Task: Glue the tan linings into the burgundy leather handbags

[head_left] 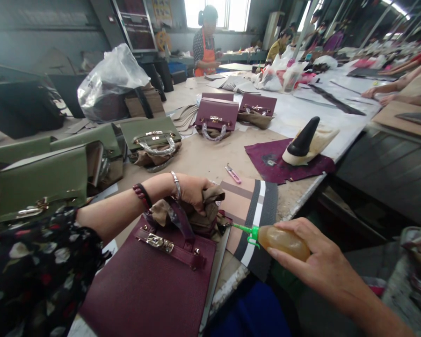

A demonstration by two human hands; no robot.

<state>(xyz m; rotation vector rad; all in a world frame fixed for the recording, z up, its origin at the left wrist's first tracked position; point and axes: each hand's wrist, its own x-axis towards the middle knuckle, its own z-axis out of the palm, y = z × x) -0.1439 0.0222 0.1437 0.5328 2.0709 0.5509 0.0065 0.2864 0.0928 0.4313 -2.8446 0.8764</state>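
A burgundy handbag [154,285] with a gold clasp lies at the table's front edge. My left hand [191,189] is closed on the bag's brown cloth lining [210,201], beside its wrapped handle. In my right hand [315,252] is a squeeze bottle [284,241] of amber liquid with a green nozzle, tilted sideways. The nozzle's tip meets or nearly meets the bag's side edge; actual contact cannot be made out. Under the nozzle lies a striped piece of material [243,210].
Green handbags [45,182] stand at the left, two burgundy bags [215,112] further back. Pink snips [233,173] lie beyond the striped piece. A black cone [305,138] rests on purple material [266,164]. A person in an orange apron [207,49] stands behind; others are at the right.
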